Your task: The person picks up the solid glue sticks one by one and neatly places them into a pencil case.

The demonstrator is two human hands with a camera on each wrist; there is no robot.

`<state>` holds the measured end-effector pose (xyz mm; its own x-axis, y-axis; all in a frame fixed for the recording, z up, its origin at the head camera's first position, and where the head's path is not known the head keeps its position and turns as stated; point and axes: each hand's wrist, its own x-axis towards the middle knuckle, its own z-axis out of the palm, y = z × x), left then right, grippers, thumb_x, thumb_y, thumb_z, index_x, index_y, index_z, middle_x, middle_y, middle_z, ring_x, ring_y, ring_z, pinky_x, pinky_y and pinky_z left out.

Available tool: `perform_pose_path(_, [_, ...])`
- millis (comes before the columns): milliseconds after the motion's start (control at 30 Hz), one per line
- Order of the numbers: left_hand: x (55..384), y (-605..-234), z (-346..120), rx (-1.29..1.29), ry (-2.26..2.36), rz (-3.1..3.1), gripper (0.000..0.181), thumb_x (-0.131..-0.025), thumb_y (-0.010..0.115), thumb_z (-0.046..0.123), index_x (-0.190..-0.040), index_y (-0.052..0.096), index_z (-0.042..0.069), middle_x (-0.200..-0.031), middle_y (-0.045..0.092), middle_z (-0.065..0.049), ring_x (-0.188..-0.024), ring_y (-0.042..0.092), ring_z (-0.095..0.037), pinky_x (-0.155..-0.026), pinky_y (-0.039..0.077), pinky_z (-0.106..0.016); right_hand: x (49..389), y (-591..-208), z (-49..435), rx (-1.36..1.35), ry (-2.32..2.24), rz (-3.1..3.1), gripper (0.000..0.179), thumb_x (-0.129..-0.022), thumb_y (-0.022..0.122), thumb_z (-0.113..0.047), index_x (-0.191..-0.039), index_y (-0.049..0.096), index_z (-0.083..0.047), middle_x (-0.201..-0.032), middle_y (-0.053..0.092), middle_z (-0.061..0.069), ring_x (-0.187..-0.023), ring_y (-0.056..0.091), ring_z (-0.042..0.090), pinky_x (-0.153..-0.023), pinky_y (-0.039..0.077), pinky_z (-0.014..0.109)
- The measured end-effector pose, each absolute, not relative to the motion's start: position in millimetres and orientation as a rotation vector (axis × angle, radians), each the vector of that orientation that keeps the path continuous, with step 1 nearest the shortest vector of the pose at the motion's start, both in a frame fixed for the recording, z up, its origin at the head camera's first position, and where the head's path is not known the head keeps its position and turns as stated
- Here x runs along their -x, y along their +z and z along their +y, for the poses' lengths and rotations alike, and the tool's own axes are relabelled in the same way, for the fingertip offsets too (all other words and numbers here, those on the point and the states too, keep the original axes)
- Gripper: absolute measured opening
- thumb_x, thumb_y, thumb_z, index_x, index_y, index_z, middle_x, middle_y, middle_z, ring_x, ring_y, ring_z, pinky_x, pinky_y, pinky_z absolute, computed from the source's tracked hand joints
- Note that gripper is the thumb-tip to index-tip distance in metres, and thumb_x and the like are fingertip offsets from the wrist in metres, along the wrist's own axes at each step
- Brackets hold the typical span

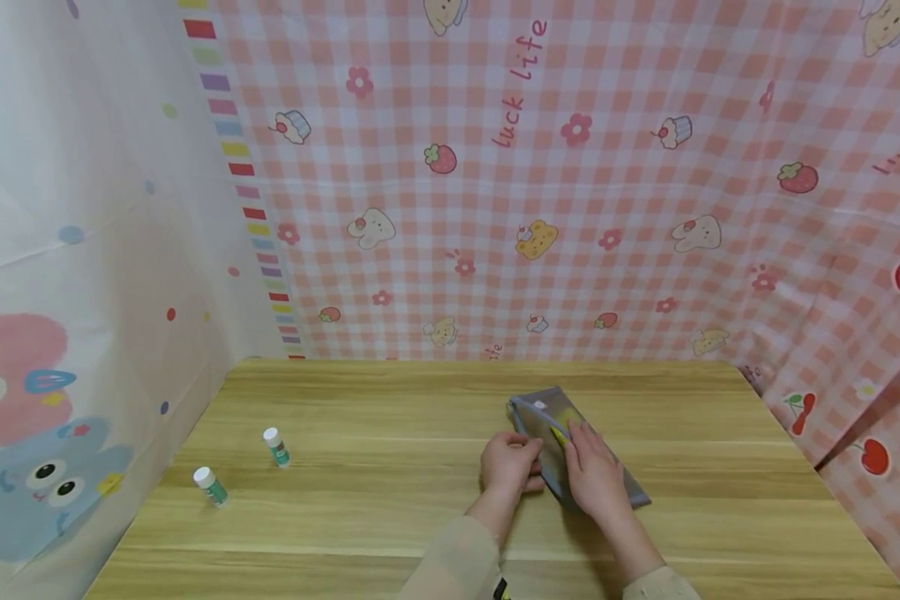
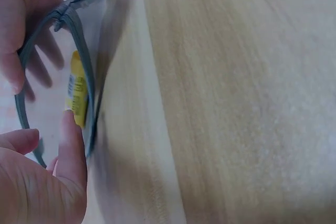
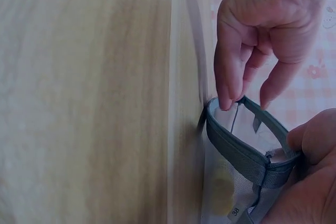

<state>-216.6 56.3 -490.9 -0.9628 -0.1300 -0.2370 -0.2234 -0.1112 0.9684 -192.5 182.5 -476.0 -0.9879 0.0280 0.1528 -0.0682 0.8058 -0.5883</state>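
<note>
A grey mesh zip pouch (image 1: 546,406) lies slanted on the table, its dark-trimmed mouth spread apart. My right hand (image 1: 594,471) holds it by the right side, with the thumb at the rim in the right wrist view. At the mouth is my left hand (image 1: 512,462), its index finger and thumb (image 3: 270,90) apart at opposite sides of the rim. Inside the pouch lies a yellow tube with printed text (image 2: 77,90), close to the left index fingertip in the left wrist view. Whether that fingertip touches the tube, I cannot tell.
Two small white-capped, green-labelled glue sticks stand at the table's left, one farther back (image 1: 276,447) and one nearer (image 1: 212,487). The wood-grain table (image 1: 390,533) meets a pink checked curtain (image 1: 450,208) behind and on the right, and a white cartoon curtain (image 1: 120,275) at left.
</note>
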Motion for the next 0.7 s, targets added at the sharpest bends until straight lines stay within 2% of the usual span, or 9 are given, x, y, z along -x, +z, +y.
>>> perform_pose_path(233, [216.2, -486.1, 55.9, 0.393, 2.253, 2.073, 0.030, -0.083, 0.075, 0.007, -0.108, 0.064, -0.004, -0.077, 0.063, -0.008, -0.065, 0.067, -0.021, -0.050, 0.060, -0.035, 192.8, -475.4, 183.3, -0.024, 0.959, -2.846, 0.045, -0.105, 0.039, -0.014, -0.145, 0.041, 0.007, -0.148, 0.034, 0.034, -0.136, 0.030, 0.055, -0.104, 0.022, 0.077])
perform_pose_path(500, [210.9, -482.9, 50.4, 0.364, 2.333, 1.945, 0.033, -0.083, 0.072, 0.004, -0.111, 0.061, -0.008, -0.082, 0.063, -0.008, -0.066, 0.067, -0.021, -0.052, 0.060, -0.033, 193.0, -475.1, 183.3, -0.017, 0.959, -2.847, 0.045, -0.105, 0.039, -0.014, -0.145, 0.041, 0.006, -0.148, 0.034, 0.033, -0.136, 0.030, 0.054, -0.104, 0.023, 0.077])
perform_pose_path(700, [205.2, -479.4, 42.8, 0.328, 2.377, 1.909, 0.033, -0.082, 0.071, 0.003, -0.111, 0.062, -0.009, -0.082, 0.069, -0.010, -0.063, 0.065, -0.017, -0.054, 0.061, -0.035, 192.6, -475.4, 183.6, -0.023, 0.971, -2.841, 0.045, -0.105, 0.040, -0.014, -0.145, 0.041, 0.006, -0.149, 0.034, 0.033, -0.136, 0.030, 0.054, -0.104, 0.023, 0.077])
